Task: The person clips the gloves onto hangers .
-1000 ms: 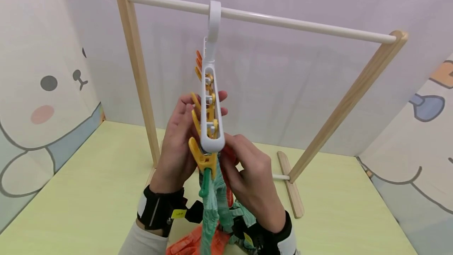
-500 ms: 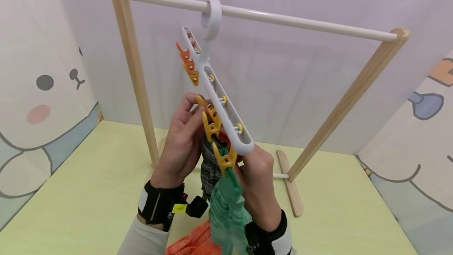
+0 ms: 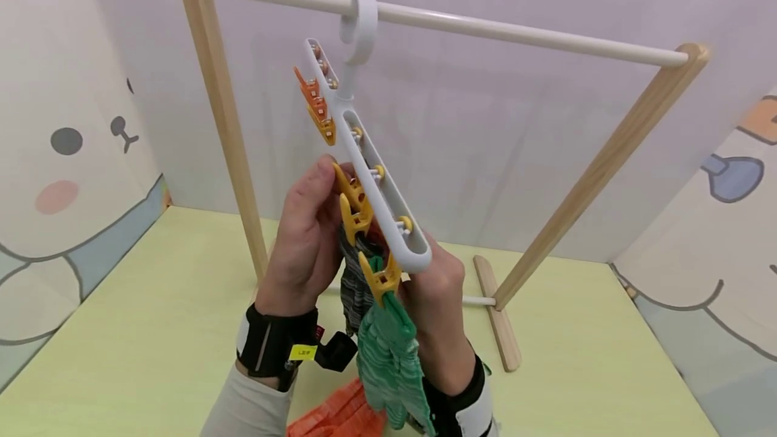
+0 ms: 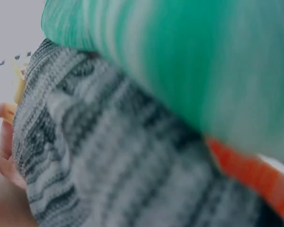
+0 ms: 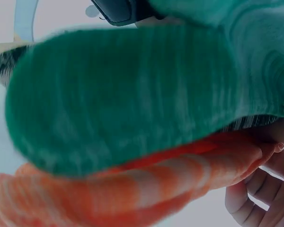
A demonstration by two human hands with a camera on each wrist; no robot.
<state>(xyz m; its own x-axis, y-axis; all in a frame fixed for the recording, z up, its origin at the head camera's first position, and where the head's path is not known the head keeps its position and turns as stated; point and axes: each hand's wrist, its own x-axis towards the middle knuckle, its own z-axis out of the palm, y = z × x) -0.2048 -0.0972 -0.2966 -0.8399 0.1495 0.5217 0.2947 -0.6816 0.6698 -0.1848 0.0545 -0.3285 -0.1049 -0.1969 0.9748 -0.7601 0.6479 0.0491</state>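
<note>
A white clip hanger hangs by its hook from the rack's rail. My left hand pinches the handles of a yellow clip under the hanger bar. My right hand, partly behind the hanger's near end, grips the cuff of an orange knitted glove, seen in the right wrist view. A green striped glove hangs from the nearest yellow clip. Behind it, a grey-and-black glove hangs from the middle yellow clip. In the left wrist view both gloves hide most of my left hand.
The wooden rack's posts stand on either side, with a foot at the right. Orange knitted fabric shows low over the yellow tabletop. Unused orange clips hang at the hanger's far end.
The hanger has turned, its near end swinging right and its far end left; the gloves moved with it. My left thumb has shifted up onto the clip.
</note>
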